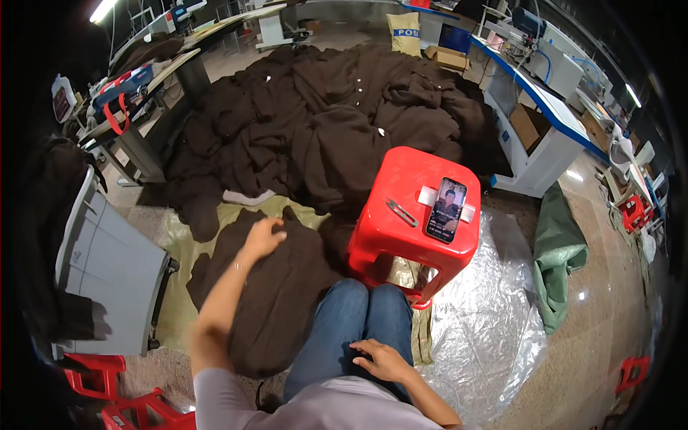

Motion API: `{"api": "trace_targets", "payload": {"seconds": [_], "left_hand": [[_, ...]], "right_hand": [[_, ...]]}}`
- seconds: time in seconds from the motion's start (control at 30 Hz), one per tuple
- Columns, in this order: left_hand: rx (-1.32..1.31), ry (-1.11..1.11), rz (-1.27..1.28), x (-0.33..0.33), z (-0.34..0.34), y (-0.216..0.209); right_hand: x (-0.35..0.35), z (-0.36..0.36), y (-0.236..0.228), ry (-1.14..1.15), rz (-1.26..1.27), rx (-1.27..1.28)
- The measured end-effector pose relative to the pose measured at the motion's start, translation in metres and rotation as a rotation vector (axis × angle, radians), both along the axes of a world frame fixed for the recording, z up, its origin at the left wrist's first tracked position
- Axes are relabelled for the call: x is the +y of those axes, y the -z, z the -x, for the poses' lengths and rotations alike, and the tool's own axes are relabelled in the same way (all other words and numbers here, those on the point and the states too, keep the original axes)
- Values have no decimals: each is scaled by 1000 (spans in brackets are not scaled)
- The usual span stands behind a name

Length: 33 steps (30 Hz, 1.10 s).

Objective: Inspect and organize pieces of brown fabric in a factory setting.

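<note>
Dark brown garment (283, 301): thick, matte, spread flat on olive sheet (179, 244), left of knees. Left hand (262, 237) fingers curled, gripping its upper edge. Right hand (383, 360) loosely open, flat on jeans (344, 322), holding nothing. Brown garment heap (344, 115) beyond; red stool (401, 215) with phone (446, 209), clippers (402, 213).

We note a pale lilac-grey top with short sleeves, blue denim jeans on both legs, forearms bare, hands ungloved.

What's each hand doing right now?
Left hand: fingers curled on the dark brown garment, grip unclear.
Right hand: open, flat on the jeans, holding nothing.
</note>
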<state>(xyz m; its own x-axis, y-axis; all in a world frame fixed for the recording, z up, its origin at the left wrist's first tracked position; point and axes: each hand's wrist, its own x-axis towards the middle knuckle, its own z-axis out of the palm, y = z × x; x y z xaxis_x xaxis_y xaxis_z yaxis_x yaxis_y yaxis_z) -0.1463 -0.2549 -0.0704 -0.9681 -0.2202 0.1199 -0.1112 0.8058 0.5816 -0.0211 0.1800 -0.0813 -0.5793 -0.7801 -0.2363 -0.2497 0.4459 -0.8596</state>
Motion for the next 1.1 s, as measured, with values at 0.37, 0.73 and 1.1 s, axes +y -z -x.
{"api": "trace_targets", "payload": {"seconds": [0.37, 0.73, 1.1], "left_hand": [[-143, -483, -93, 72, -246, 120], [-1, -360, -1114, 91, -205, 21], [-295, 307, -673, 156, -202, -78]], "right_hand": [[-25, -19, -14, -167, -178, 52], [-55, -29, -33, 86, 29, -9], [-64, 21, -69, 279, 451, 417]]}}
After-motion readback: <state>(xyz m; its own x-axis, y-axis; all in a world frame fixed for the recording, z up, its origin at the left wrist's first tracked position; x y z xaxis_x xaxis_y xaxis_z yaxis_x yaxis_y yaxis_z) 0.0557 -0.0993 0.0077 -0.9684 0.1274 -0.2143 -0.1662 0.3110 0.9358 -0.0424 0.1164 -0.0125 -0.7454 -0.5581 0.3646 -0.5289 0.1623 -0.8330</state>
